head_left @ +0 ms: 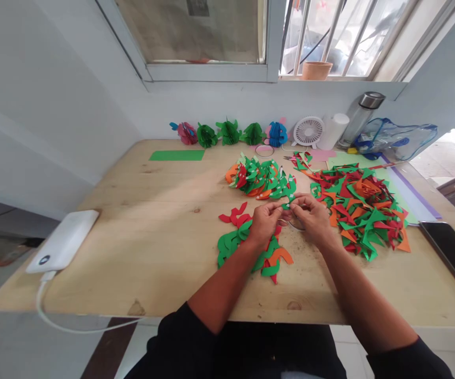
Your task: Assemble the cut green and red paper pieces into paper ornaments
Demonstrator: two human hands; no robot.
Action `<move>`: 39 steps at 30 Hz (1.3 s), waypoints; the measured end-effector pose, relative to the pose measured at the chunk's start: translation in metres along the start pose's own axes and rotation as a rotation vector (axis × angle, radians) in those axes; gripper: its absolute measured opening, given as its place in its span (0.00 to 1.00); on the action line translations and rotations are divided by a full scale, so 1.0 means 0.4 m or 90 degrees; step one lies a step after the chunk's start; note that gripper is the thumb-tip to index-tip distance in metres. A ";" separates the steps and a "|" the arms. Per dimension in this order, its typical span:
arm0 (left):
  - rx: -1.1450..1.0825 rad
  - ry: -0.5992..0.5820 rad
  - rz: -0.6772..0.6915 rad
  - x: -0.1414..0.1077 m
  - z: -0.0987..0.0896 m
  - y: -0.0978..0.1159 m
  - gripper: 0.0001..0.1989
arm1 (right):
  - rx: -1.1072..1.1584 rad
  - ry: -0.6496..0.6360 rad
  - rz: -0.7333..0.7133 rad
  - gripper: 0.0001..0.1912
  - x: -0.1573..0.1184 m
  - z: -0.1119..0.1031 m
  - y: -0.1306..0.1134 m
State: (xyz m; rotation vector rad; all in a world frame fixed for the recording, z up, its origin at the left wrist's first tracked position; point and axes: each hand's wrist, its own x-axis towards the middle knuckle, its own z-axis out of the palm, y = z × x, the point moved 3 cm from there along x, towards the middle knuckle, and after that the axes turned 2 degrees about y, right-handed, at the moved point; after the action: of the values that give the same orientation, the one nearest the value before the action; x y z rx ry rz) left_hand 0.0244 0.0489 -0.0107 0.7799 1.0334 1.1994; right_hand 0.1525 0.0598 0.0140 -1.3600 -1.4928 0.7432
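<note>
Close together over the middle of the table, my left hand (265, 220) and my right hand (311, 215) both pinch a small green paper piece (285, 204). Much of the piece is hidden by the fingers. Just beyond my hands lies a cluster of green, red and orange paper pieces (266, 178) with small white spots. Under and beside my left forearm is a pile of curved green paper cutouts (229, 243), with red ones and an orange one (281, 255) among them. A ring-shaped item (296, 226) lies partly hidden below my right hand.
To the right are a large heap of paper scraps (365, 202) and a black phone (454, 255). Folded paper figures (229, 132), a small fan (308, 131) and a bottle (361, 118) line the wall. A white power bank (64, 239) sits at the left.
</note>
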 end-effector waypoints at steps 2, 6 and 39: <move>-0.008 -0.007 -0.005 0.001 0.002 -0.001 0.08 | -0.014 0.005 0.007 0.07 -0.003 0.004 -0.001; -0.026 -0.021 -0.013 0.002 0.004 -0.003 0.08 | -0.014 -0.002 0.002 0.08 -0.007 0.010 -0.002; 0.038 -0.036 0.040 0.009 0.001 -0.018 0.11 | -0.143 0.014 -0.126 0.05 -0.006 0.012 0.006</move>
State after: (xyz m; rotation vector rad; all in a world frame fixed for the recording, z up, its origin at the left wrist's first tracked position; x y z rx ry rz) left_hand 0.0275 0.0507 -0.0179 0.8941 1.0083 1.1974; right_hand 0.1486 0.0585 0.0095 -1.3540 -1.7040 0.4455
